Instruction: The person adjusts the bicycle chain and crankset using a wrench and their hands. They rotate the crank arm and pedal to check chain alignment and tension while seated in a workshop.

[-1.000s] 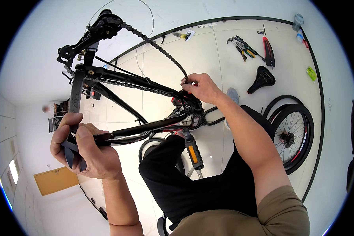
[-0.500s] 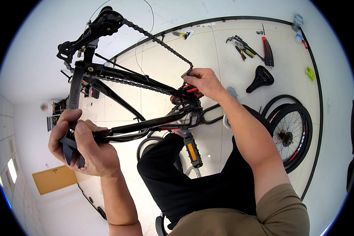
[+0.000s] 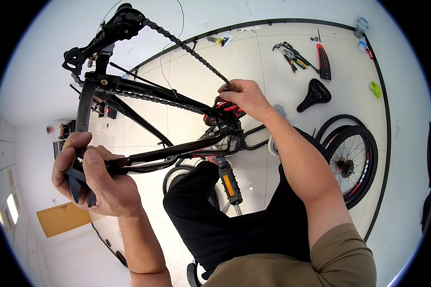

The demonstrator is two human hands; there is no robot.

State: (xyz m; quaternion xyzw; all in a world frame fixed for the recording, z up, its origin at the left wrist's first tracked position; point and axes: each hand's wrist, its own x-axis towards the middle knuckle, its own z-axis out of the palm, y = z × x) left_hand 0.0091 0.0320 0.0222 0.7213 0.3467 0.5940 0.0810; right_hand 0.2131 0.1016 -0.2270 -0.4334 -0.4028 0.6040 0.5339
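A black bicycle frame lies across the view, its rear end toward the left. My left hand is closed around the end of the nearer stay, where a flat black bar runs across to the other stay. The chain stretches from the rear derailleur to my right hand. Thumb and fingers of that hand pinch the chain just above the red and black chainring area. A pedal with an orange reflector hangs below the crank, near my knee.
On the tiled floor lie a black saddle, pliers and other hand tools, and a red and black mudguard. Wheels with tyres rest at the right. A loose thin cable arcs beside the chain.
The frame, chain and both hands have shifted slightly left in the view, along with the background. My grip on the stay and the pinch on the chain look the same.
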